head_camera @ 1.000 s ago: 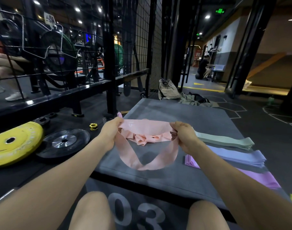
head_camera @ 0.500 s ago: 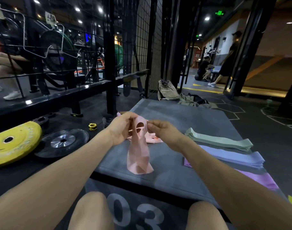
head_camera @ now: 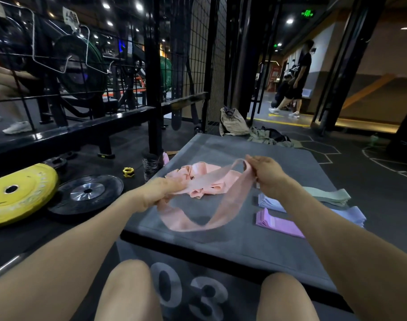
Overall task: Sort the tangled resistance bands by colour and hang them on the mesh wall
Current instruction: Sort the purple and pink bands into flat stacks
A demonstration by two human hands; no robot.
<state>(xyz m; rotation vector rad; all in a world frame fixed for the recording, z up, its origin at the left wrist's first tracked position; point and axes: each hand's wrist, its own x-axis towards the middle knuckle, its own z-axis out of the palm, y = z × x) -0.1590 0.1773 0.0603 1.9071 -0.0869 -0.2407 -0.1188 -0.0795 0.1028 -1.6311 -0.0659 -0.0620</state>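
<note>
- Left hand (head_camera: 162, 189) pinches one end of a pink band (head_camera: 211, 200); right hand (head_camera: 266, 172) grips the other end, higher.
- The band's loop sags between both hands, above the grey surface (head_camera: 232, 246).
- Pink pile (head_camera: 203, 174) lies behind it.
- Green (head_camera: 325, 195), blue (head_camera: 271, 202) and purple (head_camera: 279, 222) stacks lie under the right forearm.

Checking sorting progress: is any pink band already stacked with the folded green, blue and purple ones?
No: the pink band is stretched between the left hand and right hand, apart from the folded stacks.
</note>
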